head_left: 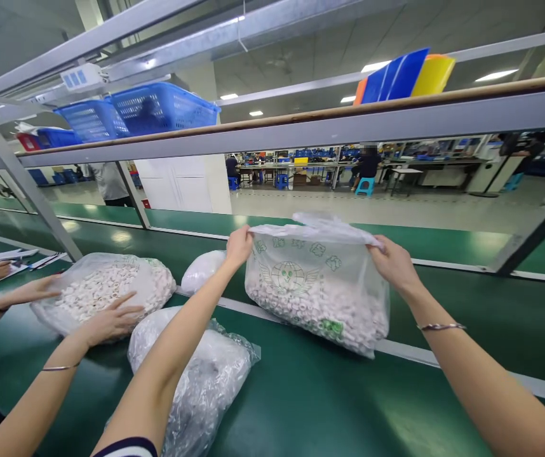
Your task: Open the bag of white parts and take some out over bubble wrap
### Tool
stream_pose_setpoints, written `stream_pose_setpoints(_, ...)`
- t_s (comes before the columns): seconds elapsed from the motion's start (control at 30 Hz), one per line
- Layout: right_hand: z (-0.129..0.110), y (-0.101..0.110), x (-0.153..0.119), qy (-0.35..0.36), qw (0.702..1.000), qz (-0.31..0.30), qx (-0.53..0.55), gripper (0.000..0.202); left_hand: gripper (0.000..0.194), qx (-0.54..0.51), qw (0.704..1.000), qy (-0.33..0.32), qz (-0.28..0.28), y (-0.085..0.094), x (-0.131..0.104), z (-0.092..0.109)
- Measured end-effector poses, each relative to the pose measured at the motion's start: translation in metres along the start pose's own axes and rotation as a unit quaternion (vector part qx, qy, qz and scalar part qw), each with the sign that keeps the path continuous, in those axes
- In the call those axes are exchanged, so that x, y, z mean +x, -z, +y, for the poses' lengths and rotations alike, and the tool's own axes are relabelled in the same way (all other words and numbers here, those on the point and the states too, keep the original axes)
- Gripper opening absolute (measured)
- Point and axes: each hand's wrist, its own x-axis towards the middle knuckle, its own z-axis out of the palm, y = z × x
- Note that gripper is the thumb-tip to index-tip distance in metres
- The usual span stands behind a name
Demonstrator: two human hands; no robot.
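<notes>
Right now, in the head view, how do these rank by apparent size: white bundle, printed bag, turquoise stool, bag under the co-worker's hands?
1. Printed bag
2. Bag under the co-worker's hands
3. White bundle, partly hidden
4. Turquoise stool, far off

Blue baskets on shelf, blue stool, white cabinet

Green-topped table with pale strip along it. Grey metal frame rises from table; long shelf crosses above, brown along edge. Blue perforated baskets on shelf at left, blue, yellow and orange holders at right. White cabinets behind. Pale, glossy floor beyond, blue stools, cluttered workbenches. Ceiling dim grey, bright light panels in it.
</notes>
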Motion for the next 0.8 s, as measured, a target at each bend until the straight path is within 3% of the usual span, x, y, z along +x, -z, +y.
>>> stream_pose_setpoints(0.2, -0.015, -0.018, 0.020, 0.010, 0.999, 0.011, 0.051, 0.034, 0.028, -0.006, 0.998, 0.052, 0.033, 0.019, -0.007, -0.028)
stream_pose_setpoints(0.37, -0.013, -0.007, -0.005, -0.007, 0.989, -0.076, 0.128, 0.032, 0.029, -0.032, 0.998, 0.009, -0.049, 0.032, -0.028, -0.040)
stream_pose_setpoints(0.6, -0.035, 0.009, -0.037, 0.031, 0.954, -0.252, 0.159, 0.038, 0.007, -0.052, 0.975, -0.135, -0.169, 0.037, -0.065, -0.007)
stream_pose_setpoints(0.63, -0.042, 0.009, -0.039, 0.035, 0.951, -0.265, 0.156, 0.041, 0.013, -0.056, 0.970, -0.152, -0.183, 0.035, -0.070, -0.001)
stream_pose_setpoints(0.73, -0.070, 0.008, -0.043, 0.060, 0.954, -0.247, 0.159, 0.042, 0.039, -0.058, 0.951, -0.200, -0.229, 0.026, -0.081, 0.015)
stream_pose_setpoints(0.8, -0.092, 0.006, -0.049, 0.107, 0.953, -0.232, 0.164, 0.038, 0.040, -0.048, 0.938, -0.227, -0.258, 0.018, -0.088, 0.020)
